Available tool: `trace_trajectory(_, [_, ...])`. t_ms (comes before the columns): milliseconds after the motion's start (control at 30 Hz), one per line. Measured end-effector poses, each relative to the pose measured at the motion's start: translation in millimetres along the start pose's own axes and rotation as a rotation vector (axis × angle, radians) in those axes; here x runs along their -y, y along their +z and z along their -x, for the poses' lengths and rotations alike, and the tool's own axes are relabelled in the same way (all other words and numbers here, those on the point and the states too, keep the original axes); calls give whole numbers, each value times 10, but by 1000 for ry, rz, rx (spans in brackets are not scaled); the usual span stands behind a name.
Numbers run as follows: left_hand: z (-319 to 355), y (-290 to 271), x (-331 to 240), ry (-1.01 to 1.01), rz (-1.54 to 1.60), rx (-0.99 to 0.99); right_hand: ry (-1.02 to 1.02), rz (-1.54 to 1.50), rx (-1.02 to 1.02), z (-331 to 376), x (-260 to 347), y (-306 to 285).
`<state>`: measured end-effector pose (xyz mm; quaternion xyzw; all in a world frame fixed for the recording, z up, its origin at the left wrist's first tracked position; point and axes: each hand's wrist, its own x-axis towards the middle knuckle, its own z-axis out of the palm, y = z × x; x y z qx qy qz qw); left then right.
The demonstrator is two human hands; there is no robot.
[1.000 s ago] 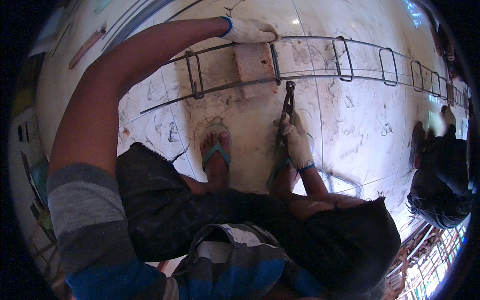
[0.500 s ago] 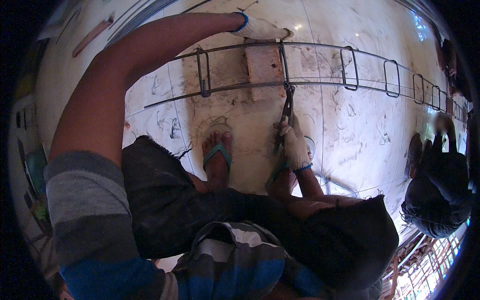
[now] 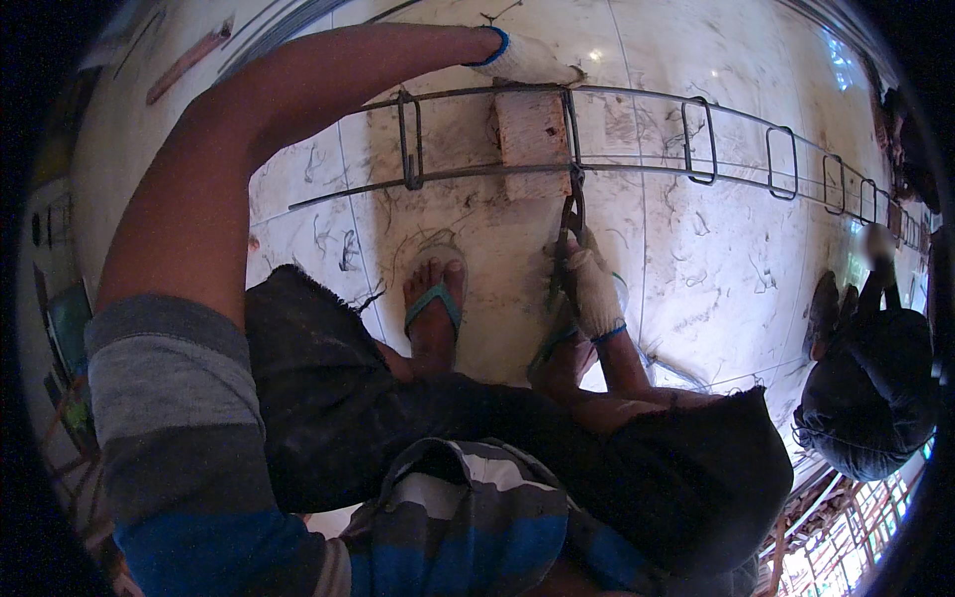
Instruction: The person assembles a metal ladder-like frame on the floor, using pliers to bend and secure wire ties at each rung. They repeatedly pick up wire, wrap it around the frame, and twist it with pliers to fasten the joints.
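A long rebar frame (image 3: pixel 637 168) of two main bars with bent stirrups crosses the tiled floor, resting on a reddish block (image 3: pixel 529 139). My right hand (image 3: pixel 596 297), in a pale knitted glove, is closed around the handles of dark pincers (image 3: pixel 575 211). The pincers' jaws meet the near bar where a stirrup (image 3: pixel 571 129) crosses it. My left hand (image 3: pixel 522 62), gloved with a blue cuff, lies along the far bar beside the block. Its fingers are pressed together near that stirrup's far corner; whatever they grip is hidden.
A co-worker (image 3: pixel 865 388) in dark clothes crouches at the right by the frame's far end. Loose steel bars (image 3: pixel 288 38) and a reddish-brown strip (image 3: pixel 189 60) lie at the upper left. Wire scraps (image 3: pixel 348 251) are scattered on the tiles. My sandalled foot (image 3: pixel 435 303) stands near the frame.
My right hand has turned slightly and moved a little to the right and down on the pincers. The left hand stays by the far bar. The co-worker's arm and body have shifted slightly.
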<state>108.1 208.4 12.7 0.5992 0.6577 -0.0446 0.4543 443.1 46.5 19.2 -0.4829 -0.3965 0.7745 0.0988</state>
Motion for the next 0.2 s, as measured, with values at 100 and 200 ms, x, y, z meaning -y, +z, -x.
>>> trace_trajectory(100, [49, -45, -32, -24, 32, 20, -22, -1, -22, -67, -62, -7])
trace_trajectory(200, [145, -4, -18, -68, 128, -53, -82, -96, -55, -144, -179, 51])
